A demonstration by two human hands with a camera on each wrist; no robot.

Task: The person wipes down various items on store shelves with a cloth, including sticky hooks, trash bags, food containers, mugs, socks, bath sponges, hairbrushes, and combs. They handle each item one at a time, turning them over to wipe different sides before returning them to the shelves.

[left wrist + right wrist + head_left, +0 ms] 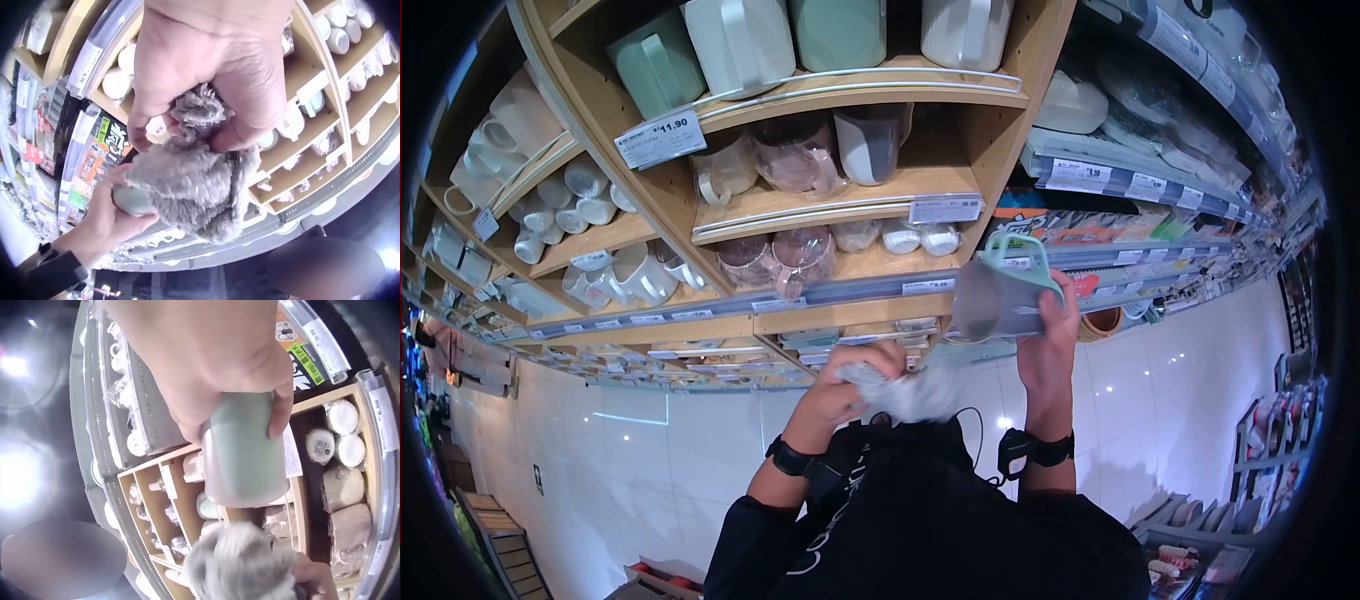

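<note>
My left hand (850, 380) grips a grey fluffy cloth (915, 393), bunched at the top and blurred in the head view. In the left wrist view the thumb and fingers pinch the gathered end, and the cloth (194, 181) hangs loose below. A pale green and grey mug (1000, 300) with a green handle is held by my right hand (1055, 320), tilted on its side in front of the shelves. Seen from the right wrist, fingers wrap one end of the mug (247, 456), and the cloth (240, 565) is close by.
Wooden shelves ahead hold large green and white mugs (745, 45), with plastic-wrapped cups (795, 155) below. Price tags (660, 138) line the edges. Grey shelves (1090, 175) with packaged goods stand to the right. Pale tiled floor (620, 450) lies behind the person, with low racks (1200, 540) at right.
</note>
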